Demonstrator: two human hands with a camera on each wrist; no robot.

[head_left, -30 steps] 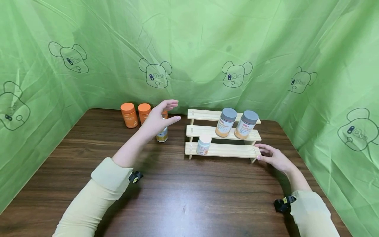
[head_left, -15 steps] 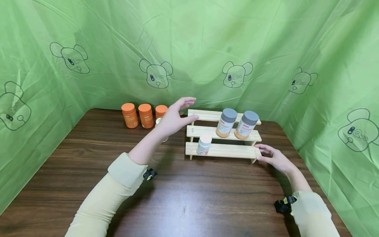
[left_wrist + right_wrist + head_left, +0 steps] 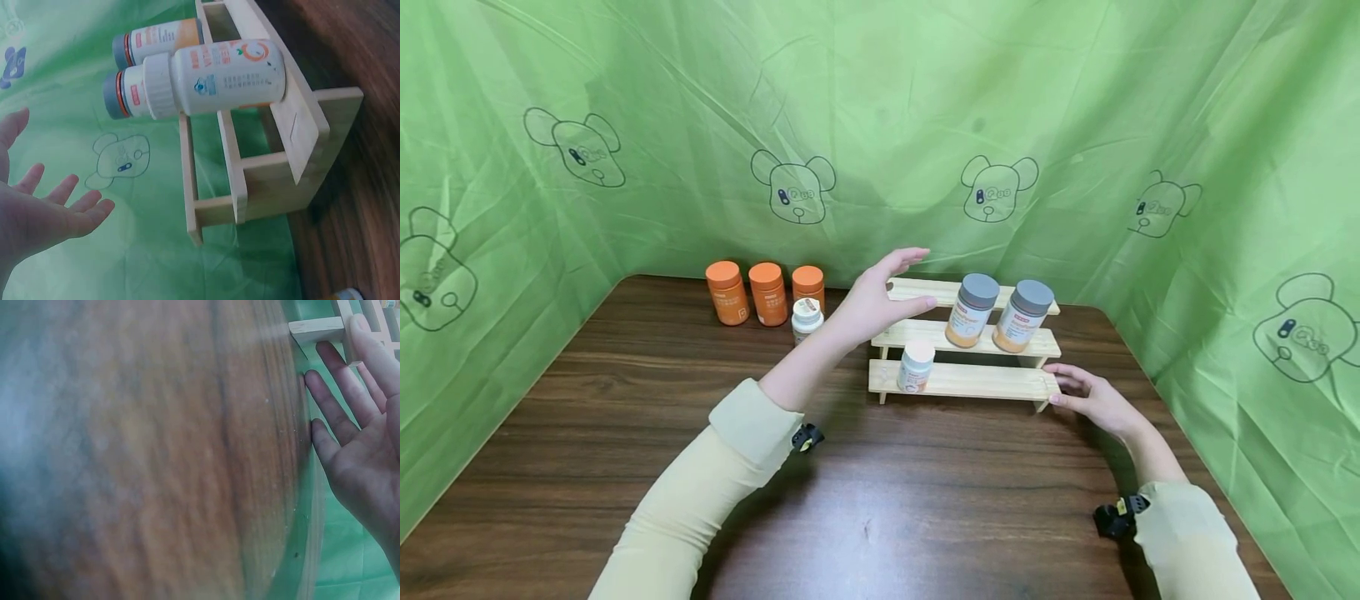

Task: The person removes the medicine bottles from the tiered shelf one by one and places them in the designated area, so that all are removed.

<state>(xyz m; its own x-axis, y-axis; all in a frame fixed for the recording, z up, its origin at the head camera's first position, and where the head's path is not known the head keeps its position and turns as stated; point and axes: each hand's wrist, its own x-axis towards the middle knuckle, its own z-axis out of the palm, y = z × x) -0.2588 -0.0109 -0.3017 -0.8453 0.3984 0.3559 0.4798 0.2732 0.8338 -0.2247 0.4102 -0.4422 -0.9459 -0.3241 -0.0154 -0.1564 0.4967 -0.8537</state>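
Hold the wooden rack (image 3: 985, 381) on the desk (image 3: 865, 492) by an end, pinched there by the right hand (image 3: 1099, 403): probably light, stiff, easily slid (nothing in the left hand (image 3: 871, 302), fingers (image 3: 64, 189) well parted).

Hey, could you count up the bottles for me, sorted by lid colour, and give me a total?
Orange-lidded bottles: 3
Grey-lidded bottles: 2
White-lidded bottles: 2
Total: 7 bottles in view
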